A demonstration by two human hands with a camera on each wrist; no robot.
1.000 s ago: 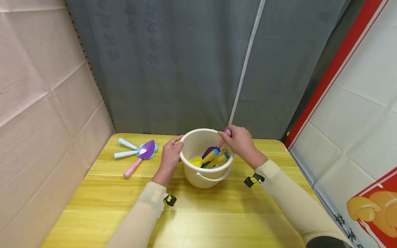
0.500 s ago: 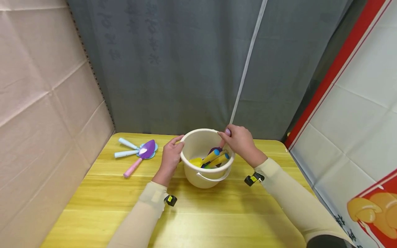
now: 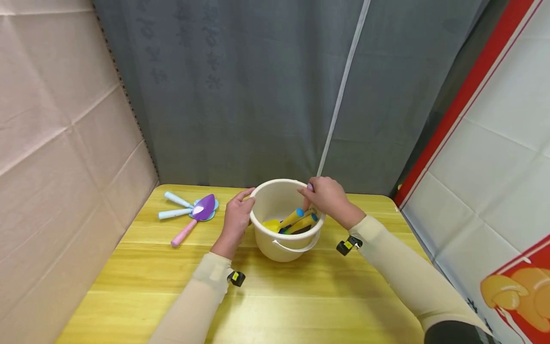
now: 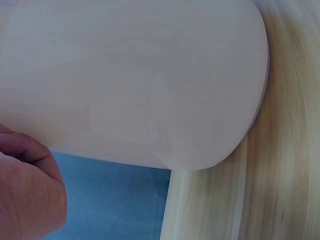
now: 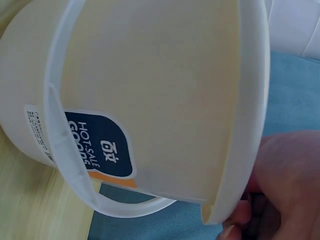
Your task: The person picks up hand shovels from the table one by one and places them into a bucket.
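Note:
A cream plastic bucket (image 3: 279, 252) stands on the table with its handle hanging at the front. My left hand (image 3: 236, 215) grips its rim at the left; in the left wrist view the bucket's side (image 4: 135, 80) fills most of the frame. Over the right back rim, my right hand (image 3: 330, 203) pinches the pink handle of a toy trowel (image 3: 306, 204), whose lower part is hidden inside. Several toy garden tools with yellow, blue-tipped handles (image 3: 292, 218) lie in the bucket, beside a yellow blade (image 3: 271, 225). The right wrist view shows a dark label (image 5: 107, 145) on the bucket.
At the table's left back lie a purple trowel (image 3: 204, 207) with a pink handle and two light-blue-handled tools (image 3: 174, 214) under its blade. A grey curtain (image 3: 240, 105) hangs behind the wooden table (image 3: 283, 301). Pale walls (image 3: 64, 143) flank both sides.
My right hand has moved slightly down and left with the trowel. Its purple blade, visible earlier, is now out of sight in the bucket. My left hand stays at the rim.

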